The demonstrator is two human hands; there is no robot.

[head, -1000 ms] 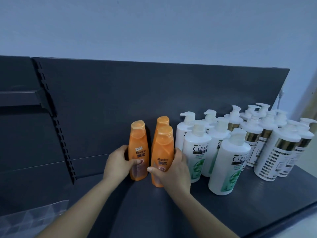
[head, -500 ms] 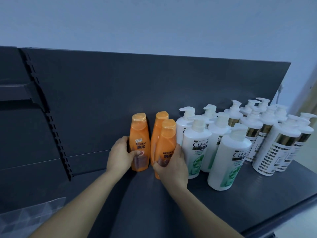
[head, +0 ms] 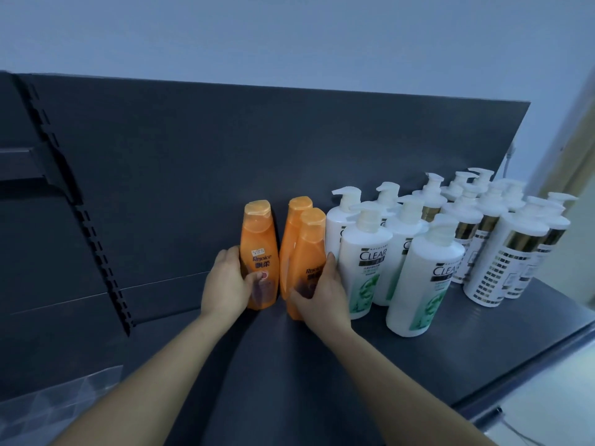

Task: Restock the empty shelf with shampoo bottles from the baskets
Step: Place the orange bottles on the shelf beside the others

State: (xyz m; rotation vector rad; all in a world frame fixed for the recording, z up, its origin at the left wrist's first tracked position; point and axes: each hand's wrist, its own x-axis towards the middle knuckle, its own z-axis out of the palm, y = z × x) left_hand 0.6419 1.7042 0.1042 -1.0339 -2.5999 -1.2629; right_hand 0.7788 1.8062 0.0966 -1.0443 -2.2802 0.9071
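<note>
The left hand (head: 225,284) grips an orange Rejoice bottle (head: 260,252) standing upright at the back edge of the dark shelf (head: 322,381). The right hand (head: 322,291) clasps a second orange bottle (head: 309,252), with a third orange bottle (head: 294,220) just behind it. Touching that hand's right side, glossy white CLEAR pump bottles (head: 363,259) crowd toward the shelf's right corner, then white-and-gold pump bottles (head: 505,252). A matte back panel (head: 225,149) rises behind.

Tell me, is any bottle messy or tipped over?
Nothing spilled or fallen. The orange bottle in the left hand stands apart from the two by the right hand, and all three lean slightly.
</note>
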